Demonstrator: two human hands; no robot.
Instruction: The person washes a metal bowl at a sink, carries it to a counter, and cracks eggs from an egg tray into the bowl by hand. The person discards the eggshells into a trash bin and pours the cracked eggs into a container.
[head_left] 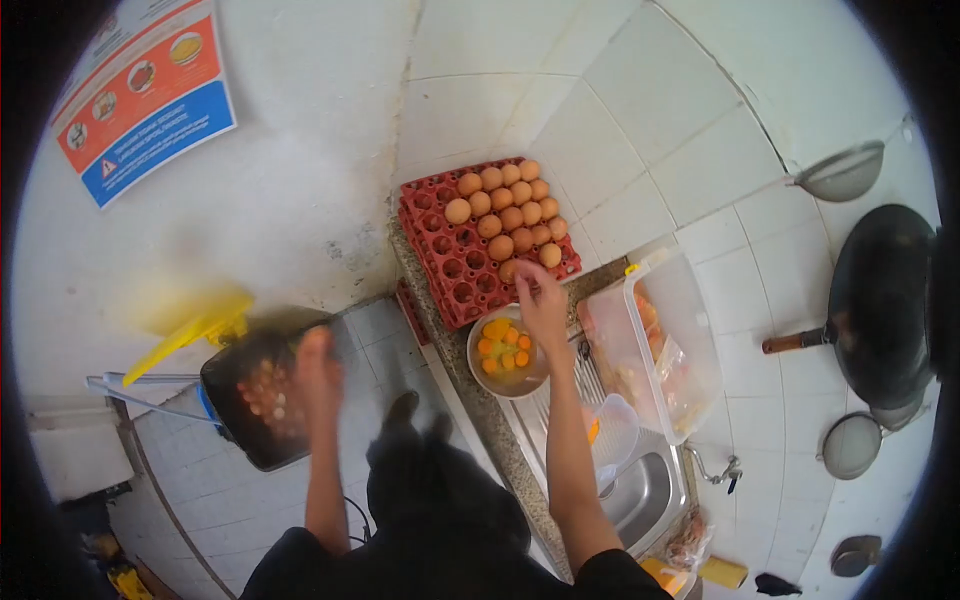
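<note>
My right hand (541, 298) is at the front edge of the red egg tray (440, 240), its fingers closed on a brown egg at the tray's near side. More brown eggs (512, 217) fill the tray's right part; its left cups hold none. Just below the tray, a metal bowl (483, 377) holds several yolks (503, 347) in egg white. My left hand (318, 372) is over the black bin (265, 455) of broken eggshells (265, 392), blurred by motion, with something brown, perhaps shell, at its fingertips.
Right of the bowl are a clear plastic container (680, 350), a clear jug (615, 430) and a steel sink (640, 500) with a tap (718, 470). A wok (880, 310) and strainers (848, 175) hang on the wall. A yellow object (195, 335) stands behind the bin.
</note>
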